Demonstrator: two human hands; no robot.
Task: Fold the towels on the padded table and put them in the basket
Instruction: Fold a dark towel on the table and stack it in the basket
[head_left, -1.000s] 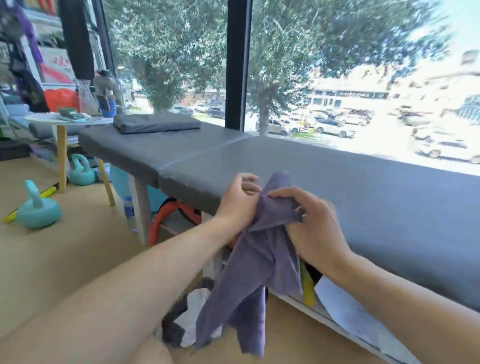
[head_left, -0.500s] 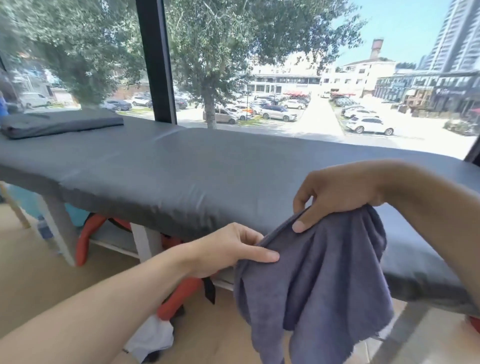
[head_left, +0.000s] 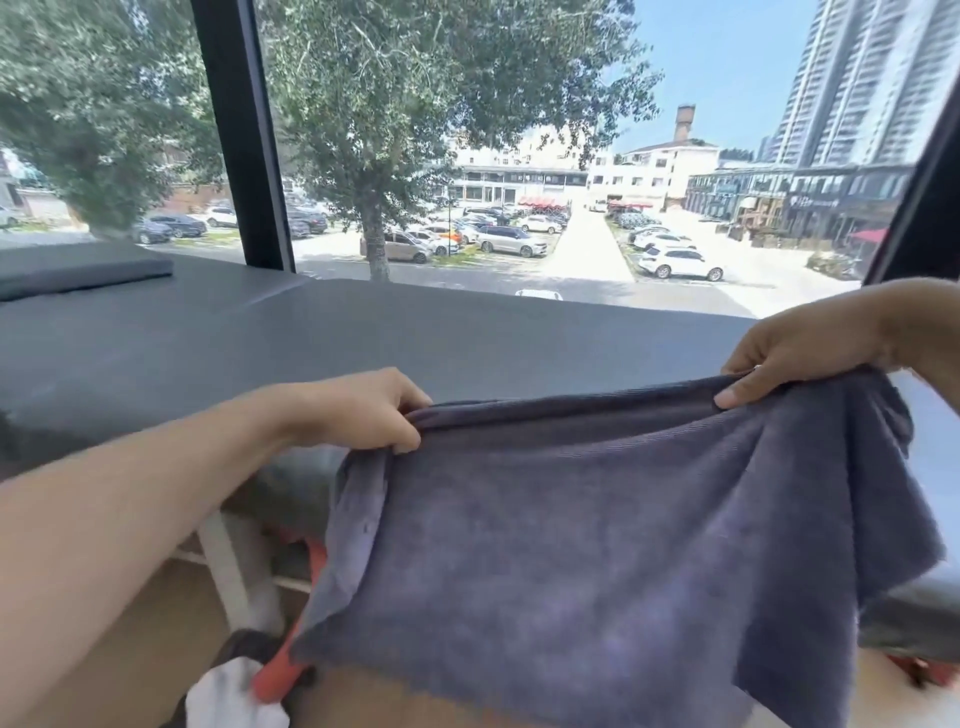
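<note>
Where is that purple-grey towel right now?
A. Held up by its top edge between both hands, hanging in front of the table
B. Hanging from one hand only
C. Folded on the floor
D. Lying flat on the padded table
A: the left hand and the right hand each pinch the top edge of the towel, which hangs spread in front of the padded table.

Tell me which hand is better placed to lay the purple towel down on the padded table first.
Right hand, probably: its grip on the purple towel is already above the padded table, while the left hand is at the near edge.
</note>
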